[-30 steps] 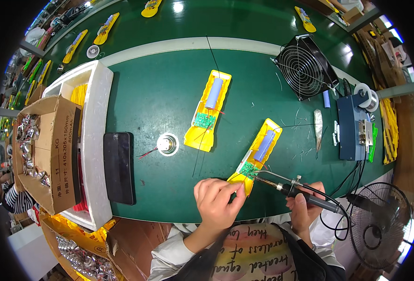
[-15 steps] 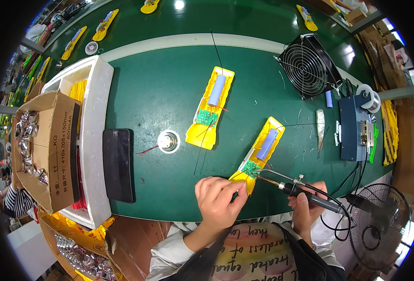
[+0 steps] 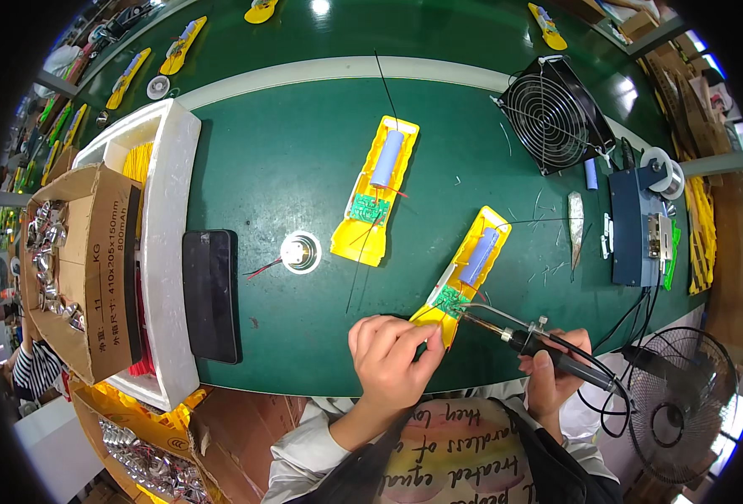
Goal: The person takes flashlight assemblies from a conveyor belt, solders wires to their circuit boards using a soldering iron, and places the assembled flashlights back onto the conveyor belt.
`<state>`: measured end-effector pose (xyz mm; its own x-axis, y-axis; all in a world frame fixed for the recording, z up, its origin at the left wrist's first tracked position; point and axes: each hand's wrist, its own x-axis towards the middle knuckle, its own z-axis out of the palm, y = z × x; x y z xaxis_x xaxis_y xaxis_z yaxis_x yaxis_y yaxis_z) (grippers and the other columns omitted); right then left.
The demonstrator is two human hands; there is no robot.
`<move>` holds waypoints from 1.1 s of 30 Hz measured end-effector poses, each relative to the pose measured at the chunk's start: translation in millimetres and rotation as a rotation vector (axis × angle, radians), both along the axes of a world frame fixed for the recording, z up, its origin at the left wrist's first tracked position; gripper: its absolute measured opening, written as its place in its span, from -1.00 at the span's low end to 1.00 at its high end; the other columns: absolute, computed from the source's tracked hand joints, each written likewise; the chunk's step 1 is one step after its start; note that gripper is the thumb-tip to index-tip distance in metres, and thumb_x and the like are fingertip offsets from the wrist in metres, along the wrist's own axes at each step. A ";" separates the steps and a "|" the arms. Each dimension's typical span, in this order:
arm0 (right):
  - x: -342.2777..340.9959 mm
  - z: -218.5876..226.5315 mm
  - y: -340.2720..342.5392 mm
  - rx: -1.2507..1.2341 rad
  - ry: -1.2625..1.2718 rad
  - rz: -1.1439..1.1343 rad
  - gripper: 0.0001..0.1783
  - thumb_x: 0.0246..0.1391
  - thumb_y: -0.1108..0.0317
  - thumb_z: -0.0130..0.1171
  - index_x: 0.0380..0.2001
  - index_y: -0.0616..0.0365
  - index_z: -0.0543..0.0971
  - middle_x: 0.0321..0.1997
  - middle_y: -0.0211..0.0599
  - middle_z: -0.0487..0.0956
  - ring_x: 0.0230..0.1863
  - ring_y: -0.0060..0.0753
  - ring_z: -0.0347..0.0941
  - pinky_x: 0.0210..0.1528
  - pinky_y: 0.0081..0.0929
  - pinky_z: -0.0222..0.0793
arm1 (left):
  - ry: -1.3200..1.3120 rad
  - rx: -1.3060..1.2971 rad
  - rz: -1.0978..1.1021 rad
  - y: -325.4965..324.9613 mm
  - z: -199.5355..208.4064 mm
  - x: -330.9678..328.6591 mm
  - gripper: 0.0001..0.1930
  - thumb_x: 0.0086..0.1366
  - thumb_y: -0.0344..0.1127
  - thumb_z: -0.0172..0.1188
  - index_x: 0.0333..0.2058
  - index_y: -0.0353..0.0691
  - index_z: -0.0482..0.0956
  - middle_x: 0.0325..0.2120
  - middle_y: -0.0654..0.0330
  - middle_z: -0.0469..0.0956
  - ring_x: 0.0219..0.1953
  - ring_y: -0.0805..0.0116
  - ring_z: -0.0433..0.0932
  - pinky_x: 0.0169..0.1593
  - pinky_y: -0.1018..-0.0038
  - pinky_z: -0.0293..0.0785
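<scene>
My left hand (image 3: 391, 357) is closed, thumb and fingers pinched at the lower left edge of a yellow plastic housing (image 3: 491, 220). Inside this housing sit a blue cylindrical battery (image 3: 479, 256) and a green circuit board (image 3: 449, 301) with thin wires. In my right hand (image 3: 554, 366) is a soldering iron (image 3: 566, 361) with a thin metal feed tube; its tip meets the lower part of the board. A second yellow housing (image 3: 359, 245), also with battery and board, lies to the left. Beside it is a round lamp reflector (image 3: 301, 253) with red and black wires.
At left, a white foam box (image 3: 178, 168) holds wire bundles, and an open cardboard box (image 3: 107, 277) holds reflectors. A black phone (image 3: 210, 296) lies alongside. A black fan (image 3: 549, 113), a blue soldering unit (image 3: 633, 227) and a solder spool (image 3: 662, 174) stand at right.
Both hands keep almost the same place, with the iron's tip still at the board. The bench has shifted very slightly in the view.
</scene>
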<state>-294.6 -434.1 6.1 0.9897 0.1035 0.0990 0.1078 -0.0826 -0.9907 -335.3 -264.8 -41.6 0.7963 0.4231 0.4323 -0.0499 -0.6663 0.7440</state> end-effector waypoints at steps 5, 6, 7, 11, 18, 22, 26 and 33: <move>-0.9 -0.4 0.7 -0.006 0.004 0.003 -0.78 -0.16 0.51 0.07 -0.47 0.25 0.23 -0.59 -0.20 0.39 -0.61 -0.57 0.31 -0.54 -0.69 0.25 | -0.001 -0.005 0.006 -0.5 0.0 -0.6 -0.85 -0.26 -0.48 0.25 -0.61 -0.16 0.49 -0.63 0.30 0.38 -0.52 0.32 0.37 -0.34 0.45 0.24; -0.9 0.0 0.9 -0.013 0.009 0.009 -0.78 -0.17 0.52 0.07 -0.47 0.25 0.23 -0.59 -0.20 0.40 -0.61 -0.56 0.31 -0.54 -0.69 0.26 | 0.000 -0.006 0.007 -0.3 0.4 -0.7 -0.85 -0.26 -0.49 0.25 -0.62 -0.16 0.49 -0.63 0.30 0.38 -0.52 0.32 0.37 -0.34 0.45 0.24; -1.2 0.9 1.7 -0.013 0.010 0.009 -0.78 -0.17 0.52 0.07 -0.47 0.25 0.23 -0.59 -0.20 0.40 -0.61 -0.56 0.31 -0.54 -0.69 0.26 | 0.001 -0.007 0.007 -0.1 0.8 -0.8 -0.85 -0.26 -0.49 0.25 -0.62 -0.16 0.49 -0.63 0.30 0.38 -0.52 0.32 0.37 -0.34 0.45 0.24; -0.1 1.1 1.6 -0.017 0.041 0.000 -0.79 -0.16 0.52 0.06 -0.47 0.25 0.23 -0.59 -0.20 0.39 -0.61 -0.57 0.32 -0.55 -0.69 0.27 | 0.001 -0.010 0.006 -0.1 1.1 -0.4 -0.85 -0.26 -0.49 0.25 -0.61 -0.16 0.49 -0.63 0.30 0.38 -0.51 0.32 0.37 -0.33 0.45 0.24; -0.8 -2.9 3.5 0.009 0.032 -0.033 -0.77 -0.17 0.49 0.07 -0.47 0.26 0.23 -0.61 -0.20 0.39 -0.65 -0.58 0.30 -0.58 -0.72 0.25 | 0.003 0.006 0.019 -0.1 -0.3 -0.7 -0.85 -0.26 -0.48 0.25 -0.61 -0.17 0.49 -0.63 0.29 0.38 -0.51 0.31 0.38 -0.33 0.45 0.25; 0.6 -8.4 -6.6 0.065 -0.083 -0.094 -0.74 -0.16 0.41 0.10 -0.47 0.25 0.23 -0.64 -0.23 0.37 -0.69 -0.59 0.28 -0.63 -0.73 0.21 | 0.000 -0.011 0.004 -1.5 0.9 0.8 -0.85 -0.26 -0.50 0.24 -0.61 -0.17 0.49 -0.63 0.28 0.39 -0.51 0.30 0.38 -0.33 0.44 0.26; 11.0 -18.1 -28.8 0.124 -0.191 -0.357 -0.74 -0.15 0.33 0.07 -0.49 0.24 0.24 -0.67 -0.34 0.28 -0.74 -0.63 0.21 -0.70 -0.77 0.15 | 0.012 0.011 0.016 -1.3 2.4 1.5 -0.85 -0.26 -0.51 0.22 -0.62 -0.18 0.48 -0.63 0.26 0.39 -0.50 0.27 0.38 -0.34 0.42 0.28; 26.4 -42.0 -68.0 0.079 -0.290 -0.667 -0.87 -0.07 0.45 -0.03 -0.45 0.21 0.25 -0.61 -0.36 0.32 -0.71 -0.65 0.22 -0.66 -0.79 0.15 | 0.036 0.011 -0.003 -0.6 -1.1 -2.7 -0.83 -0.24 -0.46 0.24 -0.57 -0.15 0.48 -0.62 0.30 0.37 -0.50 0.30 0.36 -0.29 0.41 0.24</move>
